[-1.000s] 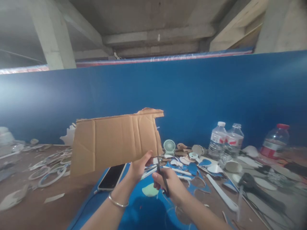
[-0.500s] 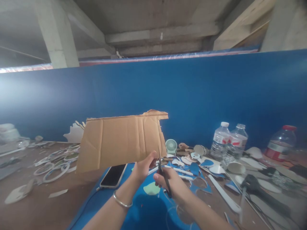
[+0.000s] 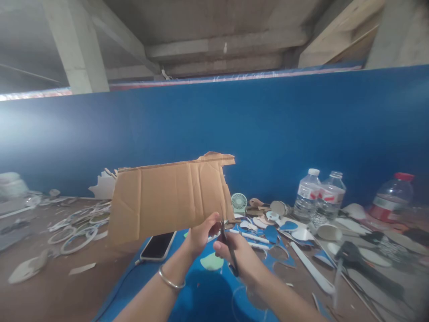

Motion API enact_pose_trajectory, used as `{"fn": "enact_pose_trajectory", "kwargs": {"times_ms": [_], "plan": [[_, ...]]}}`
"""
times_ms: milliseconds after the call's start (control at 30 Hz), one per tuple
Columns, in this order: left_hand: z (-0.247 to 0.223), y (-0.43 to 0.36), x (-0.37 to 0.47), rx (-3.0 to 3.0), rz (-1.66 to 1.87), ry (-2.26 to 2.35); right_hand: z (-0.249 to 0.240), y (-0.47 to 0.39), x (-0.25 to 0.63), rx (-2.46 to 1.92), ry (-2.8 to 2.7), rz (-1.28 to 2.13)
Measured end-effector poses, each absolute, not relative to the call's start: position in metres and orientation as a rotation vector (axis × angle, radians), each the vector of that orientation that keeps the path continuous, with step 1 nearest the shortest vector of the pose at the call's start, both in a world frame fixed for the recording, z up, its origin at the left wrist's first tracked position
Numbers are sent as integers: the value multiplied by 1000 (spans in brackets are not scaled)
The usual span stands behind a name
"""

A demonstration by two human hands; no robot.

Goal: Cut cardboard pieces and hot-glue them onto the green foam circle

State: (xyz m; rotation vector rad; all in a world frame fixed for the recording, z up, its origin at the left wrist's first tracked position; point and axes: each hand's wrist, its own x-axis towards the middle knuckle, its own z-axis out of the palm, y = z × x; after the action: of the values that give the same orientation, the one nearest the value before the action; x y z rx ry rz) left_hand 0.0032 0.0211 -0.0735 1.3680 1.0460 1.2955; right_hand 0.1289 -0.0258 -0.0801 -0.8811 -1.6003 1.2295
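Note:
My left hand (image 3: pixel 203 233) grips a large sheet of brown cardboard (image 3: pixel 164 197) by its lower right edge, holding it up over the table. The sheet has fold creases and a ragged top right corner. My right hand (image 3: pixel 239 252) is closed round a pair of scissors with dark handles (image 3: pixel 230 250). The blades point up at the cardboard's lower right edge, close to my left thumb. How far the blades are parted I cannot tell. Beneath the hands lies a blue mat (image 3: pixel 197 295) with a pale green cut piece (image 3: pixel 212 261) on it.
A phone (image 3: pixel 158 246) with a cable lies under the cardboard. White rings (image 3: pixel 78 240) are at left. A small fan (image 3: pixel 239 203), cut scraps, pens and two water bottles (image 3: pixel 307 192) stand or lie right of centre. Far right are a glue gun (image 3: pixel 365 268) and a red-capped bottle (image 3: pixel 392 197).
The cardboard has tilted slightly, its left end a little lower and further left. Both hands stay almost in place, still holding the cardboard and the scissors.

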Motion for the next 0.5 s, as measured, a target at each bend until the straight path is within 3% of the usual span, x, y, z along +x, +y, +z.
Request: {"fn": "enact_pose_trajectory", "kwargs": {"times_ms": [500], "plan": [[-73,20,1,1390,1267,1030,-87,-22,129,-1054,-1647,1181]]}}
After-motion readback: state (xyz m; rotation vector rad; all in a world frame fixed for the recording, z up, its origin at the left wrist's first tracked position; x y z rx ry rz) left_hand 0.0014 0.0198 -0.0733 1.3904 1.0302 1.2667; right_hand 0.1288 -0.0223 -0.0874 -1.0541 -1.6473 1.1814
